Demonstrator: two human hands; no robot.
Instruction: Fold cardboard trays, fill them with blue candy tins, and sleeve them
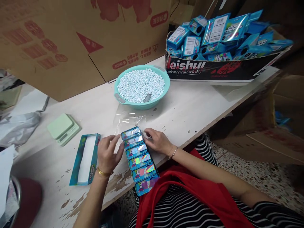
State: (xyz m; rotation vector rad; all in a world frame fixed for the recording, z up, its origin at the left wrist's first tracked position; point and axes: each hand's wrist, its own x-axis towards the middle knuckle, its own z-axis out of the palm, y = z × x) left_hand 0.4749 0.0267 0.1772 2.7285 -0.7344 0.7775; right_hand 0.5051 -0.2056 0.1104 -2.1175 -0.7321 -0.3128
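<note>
The left hand (109, 153) had its fingers loosely curled, thumb apart, beside the far end of a row of six blue tins (139, 161). The right hand (158, 141) was bent at the row's opposite side; whether it pinched anything could not be told. The row ran across the edge of the table (190, 106) toward the lap. In this inspector's judgement, lining up was done, boxing not: the carton (96, 155) lay apart, left. Beyond, clear film (130, 118), a bowl (167, 83) of loose sweets (141, 84) and a black box (228, 73) heaped with blue packets (216, 30) were noted.
</note>
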